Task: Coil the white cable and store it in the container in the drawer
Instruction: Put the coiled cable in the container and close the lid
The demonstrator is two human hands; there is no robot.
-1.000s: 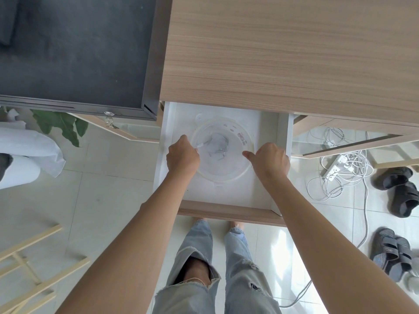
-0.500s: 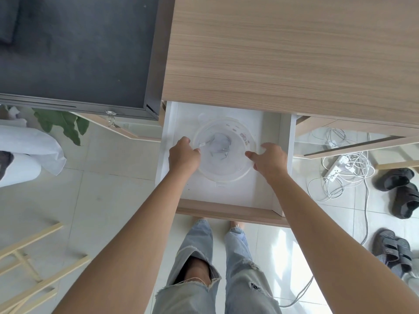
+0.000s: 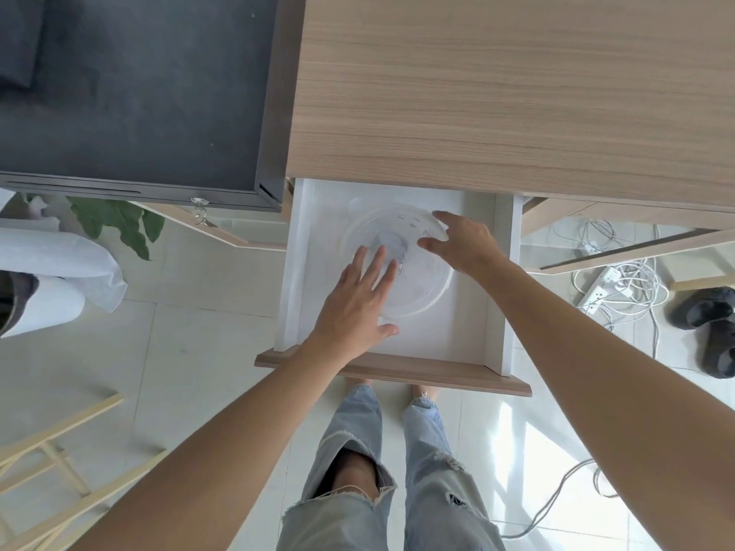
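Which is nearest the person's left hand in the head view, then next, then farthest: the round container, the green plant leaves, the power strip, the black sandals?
From the left hand:
1. Round container, under its fingers in the drawer.
2. Green plant leaves, floor, left.
3. Power strip, floor, right.
4. Black sandals, far right.

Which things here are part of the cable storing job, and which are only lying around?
Part of the job:
- left hand, flat on the lid
- right hand, fingers spread
- round clear container
- open white drawer

Only lying around:
- power strip with tangled cables
- dark sandals
- green leaves
- wooden frame
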